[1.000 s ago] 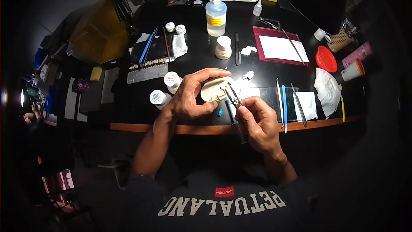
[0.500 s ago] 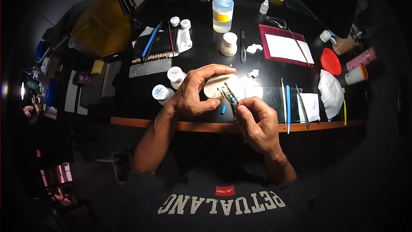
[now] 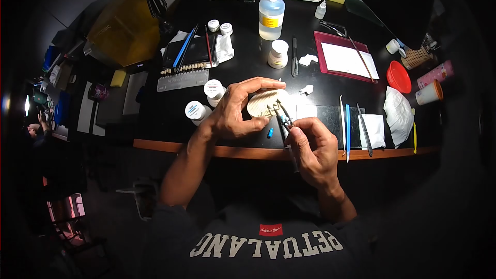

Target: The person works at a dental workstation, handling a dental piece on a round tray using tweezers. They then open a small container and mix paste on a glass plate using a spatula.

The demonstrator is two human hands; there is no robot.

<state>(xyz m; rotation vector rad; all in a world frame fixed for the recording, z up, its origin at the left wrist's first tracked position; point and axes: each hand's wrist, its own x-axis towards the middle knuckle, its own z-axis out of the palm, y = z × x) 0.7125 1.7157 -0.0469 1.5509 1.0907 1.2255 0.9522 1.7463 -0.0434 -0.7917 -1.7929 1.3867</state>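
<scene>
In the head view my left hand (image 3: 235,111) curls around a round, ridged, cream-coloured tray (image 3: 262,102), thumb at its near edge and fingers over the far side. My right hand (image 3: 314,147) pinches dark metal tweezers (image 3: 284,119), whose tips reach the tray's right part. Small pegs or pieces stand near those tips, too small to make out. On the black table below lies a short blue cap (image 3: 270,133). Two white-lidded jars (image 3: 214,89) stand just left of my left hand.
A clear bottle with a yellow label (image 3: 271,15) and a white jar (image 3: 278,54) stand behind my hands. A tooth shade guide (image 3: 183,80) lies left. At right are a blue tool (image 3: 347,132), a pink-framed pad (image 3: 346,57) and a red bowl (image 3: 398,77).
The tweezer tips have shifted slightly right across the tray, and the right hand has moved a little. My left hand keeps its hold on the tray. The view has shifted slightly.
</scene>
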